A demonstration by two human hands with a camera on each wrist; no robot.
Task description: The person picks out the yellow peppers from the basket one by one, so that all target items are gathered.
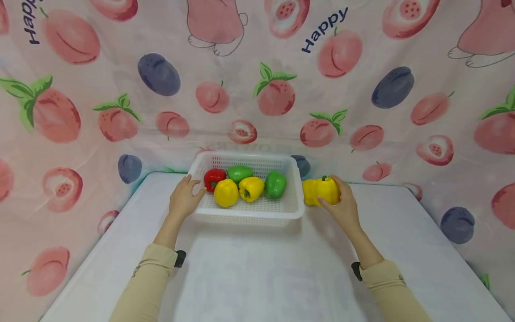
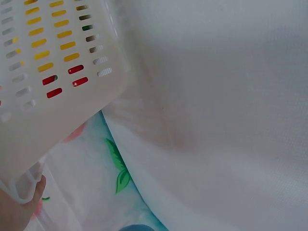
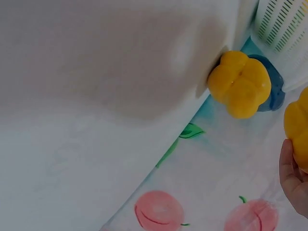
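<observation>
A white plastic basket (image 1: 245,215) stands on the table, holding a red bell pepper (image 1: 213,178), two yellow bell peppers (image 1: 226,193) and two green ones (image 1: 276,185). My left hand (image 1: 183,197) grips the basket's left rim, thumb over the inner side; in the left wrist view its fingers (image 2: 39,187) curl at the rim. To the right of the basket, my right hand (image 1: 345,206) holds a yellow bell pepper (image 1: 331,191) with a green stem, seen partly at the edge of the right wrist view. Beside it, close to the basket, is another yellow bell pepper (image 3: 239,85).
The white table (image 1: 257,268) spreads in front of the basket. A fruit-print cloth (image 1: 241,98) hangs behind the table and along its sides, close to the basket's far edge.
</observation>
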